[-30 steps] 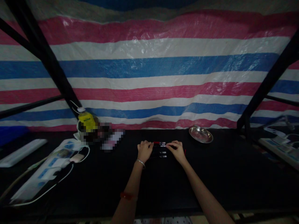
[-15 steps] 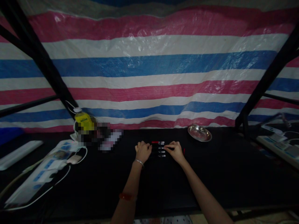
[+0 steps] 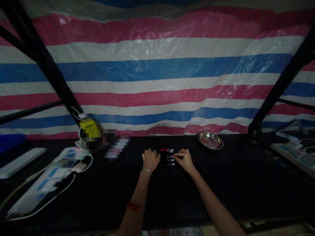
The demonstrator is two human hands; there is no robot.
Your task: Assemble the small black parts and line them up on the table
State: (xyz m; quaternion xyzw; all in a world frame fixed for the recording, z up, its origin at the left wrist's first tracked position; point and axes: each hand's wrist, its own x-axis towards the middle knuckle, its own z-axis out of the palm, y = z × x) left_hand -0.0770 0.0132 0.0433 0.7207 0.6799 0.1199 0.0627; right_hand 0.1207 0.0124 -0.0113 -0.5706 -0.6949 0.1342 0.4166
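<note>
Several slim dark pens or tools with silvery ends lie in a column on the black table (image 3: 110,186), between my two hands. The one at the top has a red body (image 3: 166,150). At the left ends of the column is my left hand (image 3: 150,159), palm down with its fingers bent. On the right side my right hand (image 3: 184,159) has thumb and forefinger pinched at the silvery end of a dark pen (image 3: 169,157). A small red item (image 3: 194,159) shows just beyond my right hand, partly hidden by it.
A shiny metal dish (image 3: 210,140) sits at the back right. On the left are a yellow bottle (image 3: 89,127), white power strips (image 3: 44,183) and cables. Black metal posts and a striped sheet (image 3: 167,68) stand behind; another strip (image 3: 292,159) lies far right.
The hands and the pens stay almost where they were. The fingers of my left hand have shifted slightly.
</note>
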